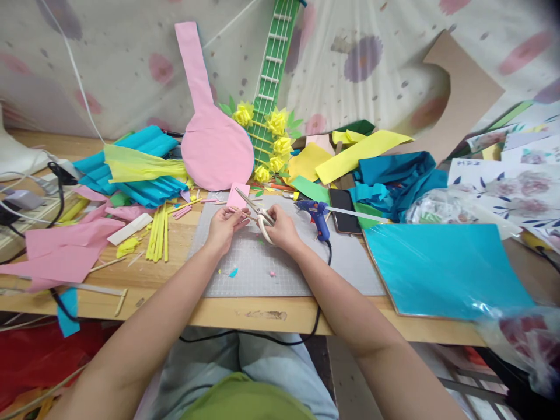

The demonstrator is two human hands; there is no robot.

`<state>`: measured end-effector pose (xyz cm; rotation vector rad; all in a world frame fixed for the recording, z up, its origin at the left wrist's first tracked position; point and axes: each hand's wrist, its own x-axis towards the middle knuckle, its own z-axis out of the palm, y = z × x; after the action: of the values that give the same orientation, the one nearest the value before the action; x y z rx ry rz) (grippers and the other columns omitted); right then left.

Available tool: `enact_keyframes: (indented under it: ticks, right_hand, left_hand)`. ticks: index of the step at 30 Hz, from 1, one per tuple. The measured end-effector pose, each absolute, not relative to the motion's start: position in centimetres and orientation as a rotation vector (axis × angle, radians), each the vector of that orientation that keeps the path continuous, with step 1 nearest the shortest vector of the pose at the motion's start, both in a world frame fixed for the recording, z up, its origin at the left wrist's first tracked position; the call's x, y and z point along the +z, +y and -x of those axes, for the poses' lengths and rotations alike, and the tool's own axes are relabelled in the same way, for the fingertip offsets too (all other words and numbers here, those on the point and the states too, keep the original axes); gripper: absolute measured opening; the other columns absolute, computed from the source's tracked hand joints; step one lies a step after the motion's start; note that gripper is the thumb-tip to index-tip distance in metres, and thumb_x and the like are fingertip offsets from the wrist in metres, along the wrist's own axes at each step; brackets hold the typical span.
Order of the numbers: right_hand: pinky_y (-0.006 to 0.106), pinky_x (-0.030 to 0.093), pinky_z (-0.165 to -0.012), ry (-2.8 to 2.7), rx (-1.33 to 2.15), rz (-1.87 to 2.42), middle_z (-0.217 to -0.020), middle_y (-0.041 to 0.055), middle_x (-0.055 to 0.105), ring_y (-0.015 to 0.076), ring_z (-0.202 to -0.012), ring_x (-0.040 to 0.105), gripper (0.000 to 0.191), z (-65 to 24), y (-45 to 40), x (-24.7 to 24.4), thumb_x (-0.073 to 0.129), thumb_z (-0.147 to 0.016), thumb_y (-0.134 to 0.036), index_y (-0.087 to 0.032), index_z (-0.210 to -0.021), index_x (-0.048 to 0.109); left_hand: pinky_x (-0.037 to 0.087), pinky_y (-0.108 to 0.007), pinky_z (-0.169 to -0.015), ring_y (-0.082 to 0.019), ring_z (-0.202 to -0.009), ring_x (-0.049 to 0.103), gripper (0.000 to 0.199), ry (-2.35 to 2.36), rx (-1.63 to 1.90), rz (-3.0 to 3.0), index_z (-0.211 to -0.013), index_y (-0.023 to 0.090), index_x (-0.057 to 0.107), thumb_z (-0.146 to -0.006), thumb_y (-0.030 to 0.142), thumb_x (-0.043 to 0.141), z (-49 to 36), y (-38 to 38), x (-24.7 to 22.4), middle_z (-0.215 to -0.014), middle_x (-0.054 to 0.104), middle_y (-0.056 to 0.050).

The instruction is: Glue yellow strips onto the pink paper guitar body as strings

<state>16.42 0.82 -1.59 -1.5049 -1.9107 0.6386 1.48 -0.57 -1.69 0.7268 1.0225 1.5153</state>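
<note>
Forearms (157, 315) cross table edge (219, 312); right hand (283, 227) grips scissors (262, 220), glue gun (322, 221) apart

The cutting mat (280, 280) lies mid-table (219, 312). Above it, the scissors (259, 213) are in the right hand (280, 224), with the left hand (222, 230) opposite. On the mat's right part lies the glue gun (321, 219) — the phone (346, 213) just right of it, the sheet packet (441, 268) farther right. Paper strips (158, 236) lie left. Behind stand the cut-out (219, 146) and, to its right, the guitar (268, 84) — both before the curtain (394, 70).

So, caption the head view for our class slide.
Right hand holds scissors beside left hand over grey mat, glue gun nearby.
</note>
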Motion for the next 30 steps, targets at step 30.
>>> enact_keyframes:
  ticks: [30]
  right_hand:
    - [0.030,0.036,-0.068,-1.941,0.136,1.429,-0.092,0.0072,0.058,0.0206,-0.085,0.054,0.018,-18.1,1.0,-0.1,0.048,-0.076,-0.033,-0.021,-0.090,0.045]
  left_hand:
    - [0.037,-0.030,-0.075,-0.020,-0.075,0.051,0.003,1.475,1.337,-1.660,-0.071,0.022,0.056,-0.071,0.019,0.057,1.3,0.3,-2.7,-0.071,0.055,-0.003]
